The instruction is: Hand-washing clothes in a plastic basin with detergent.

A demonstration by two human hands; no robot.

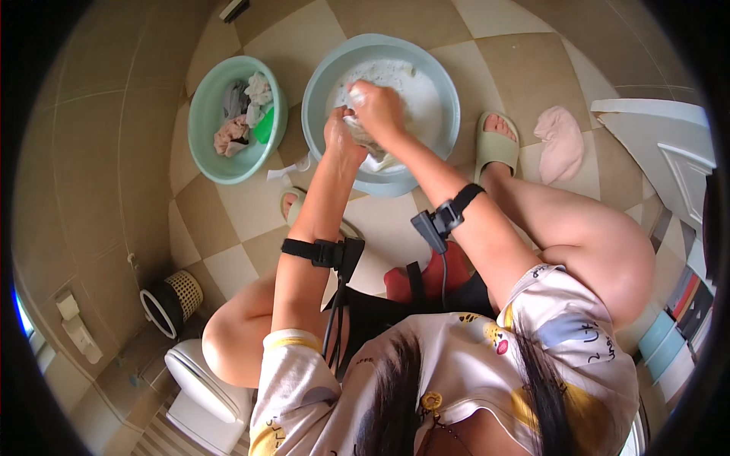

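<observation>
A large pale blue plastic basin [447,142] stands on the floor in front of me, with white suds and cloudy water in it. Over it my left hand [340,134] grips a wet cloth [360,134], white and brownish, its lower part hanging toward the water. Closed on the upper part of the same cloth is my right hand [377,105], just to the right and a little farther off, with some foam on its fingers. To the left, a smaller light green basin [197,122] holds several crumpled garments in grey, white, pink and bright green.
A pink cloth [560,145] lies on the tiles beyond my right slipper [497,145]. A white strip [290,170] is between the basins. At lower left are a toilet [205,382] and a tipped waste basket [174,302]. A white cabinet [664,154] stands at right.
</observation>
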